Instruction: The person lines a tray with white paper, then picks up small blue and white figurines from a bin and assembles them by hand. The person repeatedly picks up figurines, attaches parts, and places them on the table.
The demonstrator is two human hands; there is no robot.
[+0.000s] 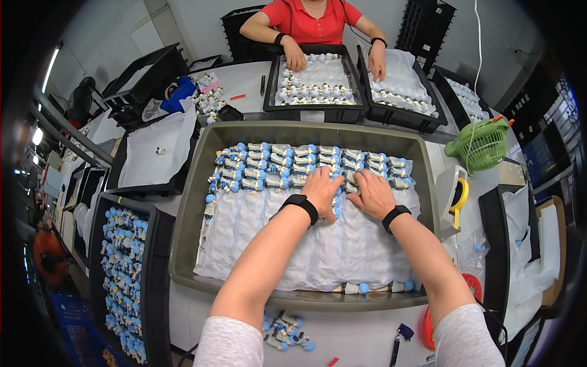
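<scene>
Rows of small blue-capped figurines (257,165) lie across the far half of a large olive-grey tub (186,244), on crinkled white lining sheet (263,238). My left hand (319,194) is at the near edge of the rows. Its fingers curl, and a few blue-capped figurines (336,211) show in its grasp beside the thumb. Close by on the right, my right hand (374,194) has its thumb and fingertips around a figurine (351,181) in the same rows. The fingers partly cover both grasps. Two more figurines (354,288) rest along the tub's near edge.
A black crate (156,269) of loose figurines stands left; a small pile (284,333) lies in front. Across the table, a person in red (315,27) has both hands over black trays (315,114). A green fan (486,147) and tape dispenser (451,202) stand right.
</scene>
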